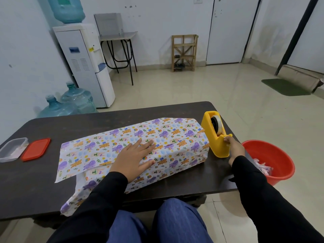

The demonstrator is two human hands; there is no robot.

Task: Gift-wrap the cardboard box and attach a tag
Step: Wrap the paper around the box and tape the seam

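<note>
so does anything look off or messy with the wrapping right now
Nothing damaged or spilled. The wrapping paper is just unfinished: its left end sticks out loose, one corner hanging over the table edge. The left hand pins the seam while the right hand is at the tape dispenser.

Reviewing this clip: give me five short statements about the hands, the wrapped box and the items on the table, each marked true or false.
1. The left hand lies flat on the box wrapped in cartoon-animal paper. True.
2. The right hand grips scissors. False: its fingers pinch at the cutter end of the yellow plastic tape dispenser.
3. The red plastic lid is snapped onto the clear plastic container. False: it lies beside it on the dark table.
4. A red plastic bucket stands on the floor by the table's right end. True.
5. The dispenser stands left of the box. False: it stands at the box's right end.
</note>
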